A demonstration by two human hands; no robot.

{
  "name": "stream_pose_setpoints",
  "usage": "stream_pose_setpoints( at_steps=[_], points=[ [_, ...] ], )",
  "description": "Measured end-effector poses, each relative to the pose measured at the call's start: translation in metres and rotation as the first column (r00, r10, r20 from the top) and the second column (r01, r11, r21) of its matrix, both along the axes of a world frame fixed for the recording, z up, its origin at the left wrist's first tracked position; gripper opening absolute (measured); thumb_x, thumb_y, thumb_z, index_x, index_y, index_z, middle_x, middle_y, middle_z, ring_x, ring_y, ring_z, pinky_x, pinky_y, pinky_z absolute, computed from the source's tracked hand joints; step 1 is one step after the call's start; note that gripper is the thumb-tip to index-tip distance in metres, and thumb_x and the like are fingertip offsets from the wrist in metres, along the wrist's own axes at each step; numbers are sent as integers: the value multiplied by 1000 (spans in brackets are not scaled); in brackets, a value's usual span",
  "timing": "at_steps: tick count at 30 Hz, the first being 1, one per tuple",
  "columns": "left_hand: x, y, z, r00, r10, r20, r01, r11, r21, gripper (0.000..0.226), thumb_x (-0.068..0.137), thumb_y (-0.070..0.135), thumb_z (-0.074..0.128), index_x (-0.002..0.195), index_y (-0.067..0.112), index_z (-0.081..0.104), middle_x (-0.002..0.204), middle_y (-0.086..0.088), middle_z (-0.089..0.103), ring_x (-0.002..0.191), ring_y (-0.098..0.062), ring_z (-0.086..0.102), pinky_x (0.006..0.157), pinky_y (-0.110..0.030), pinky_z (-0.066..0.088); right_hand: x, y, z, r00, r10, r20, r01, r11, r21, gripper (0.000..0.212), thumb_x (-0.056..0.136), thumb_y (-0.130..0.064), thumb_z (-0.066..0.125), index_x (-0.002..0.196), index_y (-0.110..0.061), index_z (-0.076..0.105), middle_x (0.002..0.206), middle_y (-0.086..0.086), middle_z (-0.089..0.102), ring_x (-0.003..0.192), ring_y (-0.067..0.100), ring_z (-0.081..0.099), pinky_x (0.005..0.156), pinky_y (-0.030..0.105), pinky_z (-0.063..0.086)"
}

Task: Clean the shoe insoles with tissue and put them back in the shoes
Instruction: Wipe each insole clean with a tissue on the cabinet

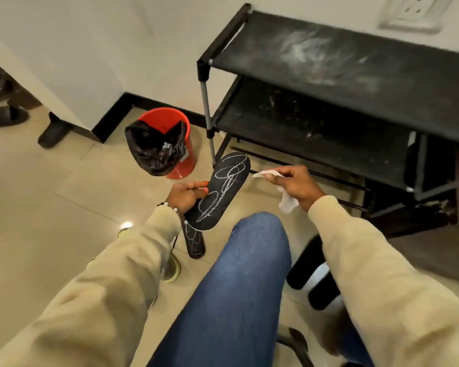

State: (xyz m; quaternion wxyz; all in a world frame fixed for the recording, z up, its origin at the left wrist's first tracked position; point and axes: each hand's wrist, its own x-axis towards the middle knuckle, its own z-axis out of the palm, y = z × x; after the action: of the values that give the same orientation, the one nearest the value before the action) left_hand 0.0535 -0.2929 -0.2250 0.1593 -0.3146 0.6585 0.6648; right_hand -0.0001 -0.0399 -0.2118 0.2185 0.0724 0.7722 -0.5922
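Observation:
My left hand (pixel 186 195) grips a black insole (pixel 223 189) marked with white chalk scribbles, its toe end pointing up and away above my knee. A second black insole (pixel 194 241) with similar scribbles lies on the floor below it. My right hand (pixel 293 185) pinches a white tissue (pixel 286 201) just to the right of the held insole, not touching it. A shoe with a yellow-green sole (pixel 172 268) stands on the floor, mostly hidden behind my left sleeve.
A red bin (pixel 182 144) lined with a black bag stands on the tiled floor ahead. A dusty black two-tier shoe rack (pixel 342 83) fills the right. My blue-jeaned knee (pixel 249 260) is centre. Dark shoes (pixel 53 131) lie at far left.

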Motion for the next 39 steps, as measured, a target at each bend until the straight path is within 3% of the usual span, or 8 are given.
stream_pose_setpoints(
  at_steps=[5, 13, 15, 18, 22, 24, 31, 39],
  points=[
    [25, 44, 72, 985, -101, -139, 111, 992, 67, 26, 88, -2, 61, 114, 0, 64, 65, 0, 72, 54, -10, 67, 53, -20, 55, 43, 62, 42, 937, -349, 24, 350, 932, -98, 24, 82, -26, 75, 83, -4, 67, 74, 5, 58, 69, 17, 51, 67, 32, 46],
    [38, 164, 129, 859, -396, -323, 447, 889, 100, 30, 89, -2, 59, 119, 2, 62, 79, 4, 74, 67, -6, 69, 62, -17, 54, 104, 146, 84, 803, -581, 135, 581, 710, -397, 18, 90, -30, 65, 90, -12, 66, 62, -2, 57, 54, 10, 51, 48, 22, 45],
    [35, 197, 132, 820, -439, -367, 507, 855, 109, 30, 90, -2, 58, 119, 2, 61, 82, 5, 74, 71, -6, 69, 65, -17, 54, 117, 174, 90, 739, -661, 130, 656, 662, -362, 23, 88, -35, 66, 87, -12, 67, 63, -2, 57, 53, 9, 51, 49, 23, 46],
    [26, 257, 129, 767, -508, -393, 585, 804, 104, 28, 90, 1, 60, 117, 4, 64, 89, -1, 74, 76, -9, 70, 71, -21, 56, 134, 226, 83, 554, -826, 100, 805, 502, -316, 45, 83, -39, 72, 97, 4, 70, 83, -2, 64, 76, 8, 56, 73, 34, 54],
    [15, 333, 116, 718, -550, -427, 645, 757, 109, 32, 91, 0, 58, 123, -1, 60, 96, -8, 70, 76, -9, 69, 79, -23, 57, 148, 284, 69, 321, -947, 8, 915, 308, -261, 31, 78, -33, 78, 68, -6, 66, 91, 5, 68, 93, 16, 67, 90, 32, 52],
    [9, 369, 103, 689, -596, -413, 684, 722, 100, 34, 91, -2, 57, 126, -3, 57, 92, -6, 69, 75, -8, 67, 79, -23, 56, 152, 308, 66, 241, -970, 11, 949, 234, -210, 30, 81, -34, 75, 80, -5, 65, 94, 4, 67, 85, 12, 64, 82, 26, 50],
    [-13, 463, 40, 430, -819, -379, 812, 534, -234, 42, 92, 1, 58, 133, 2, 52, 119, -12, 64, 112, -22, 59, 102, -34, 45, 153, 377, 24, 234, -895, 379, 939, 107, -327, 13, 84, -22, 71, 86, -9, 68, 96, 6, 71, 82, 17, 68, 76, 39, 55],
    [-53, 514, -2, 373, -832, -411, 687, 546, -480, 37, 91, 7, 62, 128, 6, 59, 122, -9, 64, 114, -17, 60, 98, -19, 41, 123, 410, 2, 190, -941, 281, 957, 114, -266, 11, 81, -17, 75, 85, -7, 70, 91, 7, 73, 78, 18, 70, 70, 34, 57]
  ],
)
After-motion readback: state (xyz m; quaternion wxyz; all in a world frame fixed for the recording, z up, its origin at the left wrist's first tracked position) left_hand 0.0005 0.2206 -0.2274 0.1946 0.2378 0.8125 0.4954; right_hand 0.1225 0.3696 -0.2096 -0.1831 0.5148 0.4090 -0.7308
